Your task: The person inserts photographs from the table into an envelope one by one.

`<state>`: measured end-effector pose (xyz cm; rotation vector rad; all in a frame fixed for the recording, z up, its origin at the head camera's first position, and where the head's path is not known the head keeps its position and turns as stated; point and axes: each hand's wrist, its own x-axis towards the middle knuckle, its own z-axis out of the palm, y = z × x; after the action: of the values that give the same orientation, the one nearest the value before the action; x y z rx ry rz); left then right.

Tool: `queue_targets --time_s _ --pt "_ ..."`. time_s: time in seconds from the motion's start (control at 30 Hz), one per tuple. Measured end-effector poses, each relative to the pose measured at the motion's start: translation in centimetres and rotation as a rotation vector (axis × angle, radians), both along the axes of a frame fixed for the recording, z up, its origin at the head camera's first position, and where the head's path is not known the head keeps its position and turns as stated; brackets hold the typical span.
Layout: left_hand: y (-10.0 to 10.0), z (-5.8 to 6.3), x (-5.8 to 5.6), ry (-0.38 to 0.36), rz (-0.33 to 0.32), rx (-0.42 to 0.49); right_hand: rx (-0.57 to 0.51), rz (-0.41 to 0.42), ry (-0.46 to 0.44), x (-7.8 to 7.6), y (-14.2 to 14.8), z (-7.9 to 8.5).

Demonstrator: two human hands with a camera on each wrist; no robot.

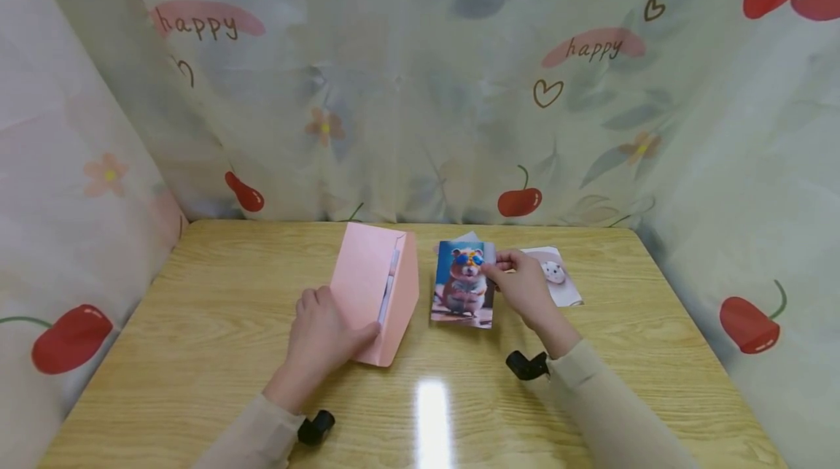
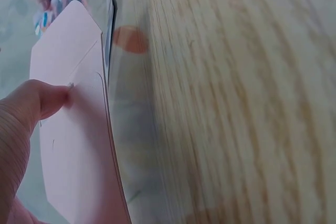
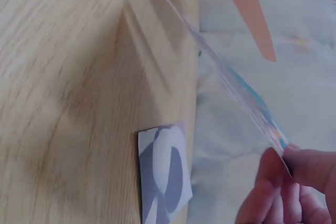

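My left hand (image 1: 321, 330) grips a pink envelope (image 1: 364, 272) that stands tilted above the table, its flap (image 1: 403, 294) folded out to the right. Pale edges show in the envelope's opening. In the left wrist view, the thumb (image 2: 47, 98) presses on the pink paper (image 2: 79, 135). With thumb and fingers, my right hand (image 1: 525, 283) pinches the right edge of a picture card (image 1: 462, 294) showing a hamster in sunglasses. The right wrist view has this card (image 3: 236, 90) nearly edge-on, raised off the table. Whether it is one card or a few together, I cannot tell.
Right of the held card lies another card (image 1: 564, 290) with a small white animal on it. A pale card corner (image 1: 469, 237) peeks out behind the hamster card. The wooden table (image 1: 216, 308) meets a cherry-patterned cloth (image 1: 394, 163) at the back and sides.
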<state>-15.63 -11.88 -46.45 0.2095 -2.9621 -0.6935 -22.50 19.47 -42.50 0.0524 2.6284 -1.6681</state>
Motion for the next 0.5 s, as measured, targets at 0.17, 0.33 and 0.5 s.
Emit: queue_targets --time_s 0.17,0.33,0.5 --pt "0.2 0.0 0.0 -0.001 -0.003 -0.007 -0.066 -0.060 0.030 -0.1 0.1 0.5" --pt "0.3 -0.1 0.0 -0.005 -0.008 -0.011 -0.109 -0.106 0.077 -0.2 0.0 0.8" --pt "0.4 -0.3 0.0 0.017 -0.015 -0.007 -0.159 -0.134 0.130 0.0 -0.3 1.2"
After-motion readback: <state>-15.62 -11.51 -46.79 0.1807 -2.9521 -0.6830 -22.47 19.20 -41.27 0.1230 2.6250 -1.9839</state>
